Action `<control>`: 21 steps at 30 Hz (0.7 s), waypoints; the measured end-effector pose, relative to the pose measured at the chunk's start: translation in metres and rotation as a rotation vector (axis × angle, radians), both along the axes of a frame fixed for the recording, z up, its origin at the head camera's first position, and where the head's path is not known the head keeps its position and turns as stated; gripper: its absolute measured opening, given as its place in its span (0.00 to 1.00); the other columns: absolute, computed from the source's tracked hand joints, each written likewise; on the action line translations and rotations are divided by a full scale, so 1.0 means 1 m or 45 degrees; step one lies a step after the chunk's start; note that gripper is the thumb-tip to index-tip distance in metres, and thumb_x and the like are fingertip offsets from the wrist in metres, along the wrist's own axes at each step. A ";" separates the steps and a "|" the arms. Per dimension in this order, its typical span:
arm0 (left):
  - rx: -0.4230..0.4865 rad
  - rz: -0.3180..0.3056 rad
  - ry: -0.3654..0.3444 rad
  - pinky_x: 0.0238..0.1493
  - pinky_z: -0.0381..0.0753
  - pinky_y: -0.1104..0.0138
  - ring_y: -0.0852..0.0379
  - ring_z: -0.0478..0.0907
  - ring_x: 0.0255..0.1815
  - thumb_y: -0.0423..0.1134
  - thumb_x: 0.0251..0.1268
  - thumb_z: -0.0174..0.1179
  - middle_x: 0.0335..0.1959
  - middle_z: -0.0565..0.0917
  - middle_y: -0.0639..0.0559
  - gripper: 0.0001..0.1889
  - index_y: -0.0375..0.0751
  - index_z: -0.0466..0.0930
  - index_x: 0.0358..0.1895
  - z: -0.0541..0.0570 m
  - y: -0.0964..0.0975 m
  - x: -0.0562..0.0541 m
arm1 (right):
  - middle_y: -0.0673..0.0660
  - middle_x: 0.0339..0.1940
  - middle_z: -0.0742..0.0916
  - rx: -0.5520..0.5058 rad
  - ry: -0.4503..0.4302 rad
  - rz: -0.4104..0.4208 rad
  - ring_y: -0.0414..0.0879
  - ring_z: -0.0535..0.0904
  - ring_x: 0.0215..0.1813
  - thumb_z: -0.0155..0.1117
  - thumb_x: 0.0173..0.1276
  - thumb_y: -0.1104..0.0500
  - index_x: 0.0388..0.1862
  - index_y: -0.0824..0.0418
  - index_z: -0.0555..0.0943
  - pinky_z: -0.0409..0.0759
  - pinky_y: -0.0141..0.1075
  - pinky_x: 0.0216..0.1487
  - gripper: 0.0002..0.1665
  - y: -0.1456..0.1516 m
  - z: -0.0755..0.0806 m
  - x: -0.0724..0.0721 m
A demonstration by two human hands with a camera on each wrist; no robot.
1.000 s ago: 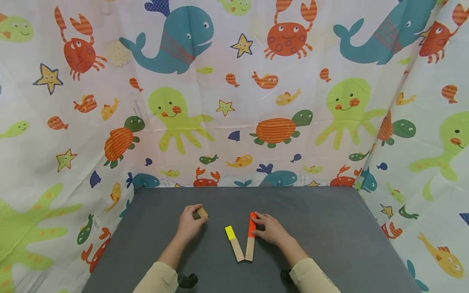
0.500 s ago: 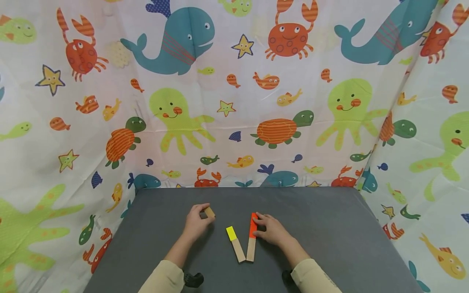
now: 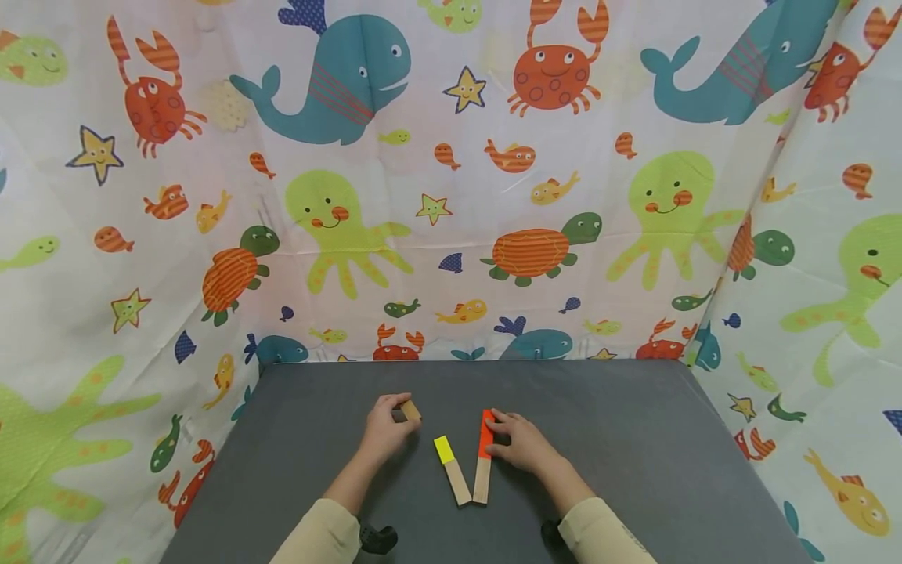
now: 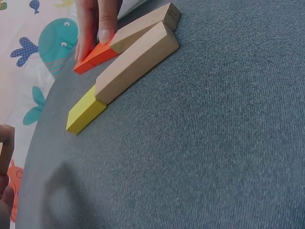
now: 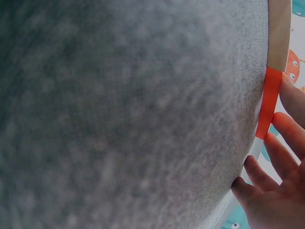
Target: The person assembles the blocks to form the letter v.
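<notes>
My left hand (image 3: 384,431) pinches a small wooden block (image 3: 411,410) just above the grey table, left of the other blocks. Only its fingers (image 4: 6,143) show at the edge of the left wrist view. The fingers of my right hand (image 3: 524,443) touch the orange blocks (image 3: 485,437), which lie end to end with a longer plain wooden block (image 3: 481,481). Beside them a yellow block (image 3: 444,449) meets another plain wooden block (image 3: 458,482). These two rows form a narrow V, with the plain ends together near me.
The grey table (image 3: 606,439) reaches back to a patterned curtain (image 3: 451,235) with sea animals, which hangs behind it and along both sides. Dark wrist devices (image 3: 378,539) sit by both sleeves.
My left hand has moved a short way right with the wooden block, closer to the yellow block. The right hand stays at the orange blocks, and the V has not changed.
</notes>
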State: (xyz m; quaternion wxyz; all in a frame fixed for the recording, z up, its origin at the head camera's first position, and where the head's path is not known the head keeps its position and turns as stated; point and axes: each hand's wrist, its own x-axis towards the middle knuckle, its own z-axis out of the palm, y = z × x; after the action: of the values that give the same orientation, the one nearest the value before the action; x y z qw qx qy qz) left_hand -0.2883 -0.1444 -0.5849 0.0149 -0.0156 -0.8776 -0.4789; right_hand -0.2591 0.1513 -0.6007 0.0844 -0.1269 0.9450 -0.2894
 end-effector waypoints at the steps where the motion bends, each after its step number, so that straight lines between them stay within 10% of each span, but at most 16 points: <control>1: -0.001 -0.004 0.001 0.53 0.77 0.54 0.46 0.75 0.56 0.38 0.56 0.74 0.59 0.77 0.44 0.29 0.39 0.80 0.63 -0.001 0.001 0.000 | 0.54 0.79 0.69 0.002 -0.002 -0.001 0.64 0.62 0.78 0.72 0.66 0.46 0.71 0.53 0.76 0.64 0.64 0.70 0.35 0.000 0.000 0.000; 21: -0.014 -0.044 0.041 0.57 0.77 0.52 0.48 0.76 0.54 0.37 0.55 0.75 0.56 0.78 0.45 0.28 0.38 0.81 0.61 -0.015 0.022 -0.003 | 0.53 0.79 0.69 0.031 -0.018 -0.012 0.65 0.63 0.77 0.71 0.66 0.44 0.71 0.52 0.76 0.64 0.64 0.70 0.36 0.001 -0.001 -0.002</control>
State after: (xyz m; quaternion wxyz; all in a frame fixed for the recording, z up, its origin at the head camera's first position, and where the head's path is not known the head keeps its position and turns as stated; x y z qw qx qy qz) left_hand -0.2911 -0.1225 -0.5996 0.0207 -0.0385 -0.8795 -0.4739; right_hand -0.2610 0.1520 -0.6013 0.0911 -0.1193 0.9484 -0.2793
